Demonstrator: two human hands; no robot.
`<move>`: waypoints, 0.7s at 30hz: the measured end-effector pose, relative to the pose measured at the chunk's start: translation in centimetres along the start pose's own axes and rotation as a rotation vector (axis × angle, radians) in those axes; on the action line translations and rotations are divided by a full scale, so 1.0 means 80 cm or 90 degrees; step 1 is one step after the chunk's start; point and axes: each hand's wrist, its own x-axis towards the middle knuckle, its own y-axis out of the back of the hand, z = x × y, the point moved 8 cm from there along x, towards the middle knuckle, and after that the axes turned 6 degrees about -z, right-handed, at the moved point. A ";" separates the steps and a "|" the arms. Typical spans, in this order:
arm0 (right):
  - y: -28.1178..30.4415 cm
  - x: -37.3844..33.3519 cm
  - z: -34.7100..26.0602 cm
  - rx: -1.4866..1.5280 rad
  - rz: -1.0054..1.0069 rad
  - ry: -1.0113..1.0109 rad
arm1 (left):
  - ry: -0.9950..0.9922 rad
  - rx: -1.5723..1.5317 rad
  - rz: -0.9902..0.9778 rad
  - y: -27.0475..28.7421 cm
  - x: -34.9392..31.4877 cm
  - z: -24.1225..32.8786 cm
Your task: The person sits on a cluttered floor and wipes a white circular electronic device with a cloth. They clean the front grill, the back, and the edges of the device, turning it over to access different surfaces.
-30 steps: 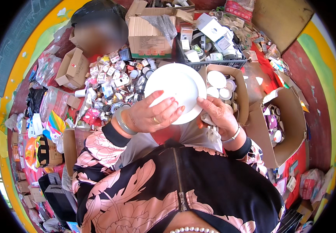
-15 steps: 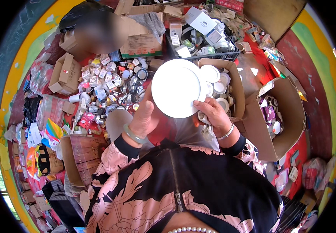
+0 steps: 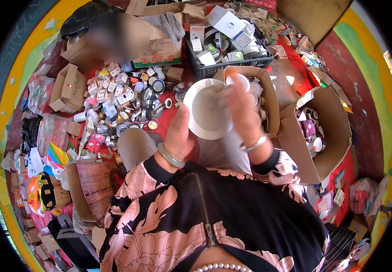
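A white round dish [image 3: 209,115] with a wide rim is tilted up in front of my chest, its greyish hollow side showing. My left hand [image 3: 179,131] grips its left edge, thumb up along the rim and the other fingers mostly hidden. Over the right edge of the dish, my right hand [image 3: 242,106] is smeared by motion, so its fingers and anything in them cannot be made out. Just beyond that hand stands an open cardboard box [image 3: 272,102] with white round lids and small jars inside.
A heap of small boxes and jars [image 3: 119,93] covers the red floor at left. Farther off is a black crate [image 3: 200,70] of mixed packages. Another open carton [image 3: 334,149] stands at right, and an open carton [image 3: 71,88] at far left. A blurred person [image 3: 116,38] is at the top.
The dish has turned from its flat white face to its hollow side. My right hand has left its grip on the lower right edge and moved up, blurred. My left hand has closed onto the rim.
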 end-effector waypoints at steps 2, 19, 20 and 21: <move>-0.058 -0.026 -0.033 -0.095 -0.064 0.109 | -0.059 0.134 0.020 -0.001 -0.004 0.010; -0.044 -0.066 0.099 0.630 -0.175 -0.267 | -0.018 0.077 0.106 0.063 -0.038 0.022; -0.053 -0.083 0.077 0.687 -0.240 -0.307 | 0.000 0.094 0.079 0.062 -0.036 0.021; -0.058 -0.091 0.058 0.711 -0.314 -0.333 | 0.019 0.111 0.052 0.058 -0.033 0.018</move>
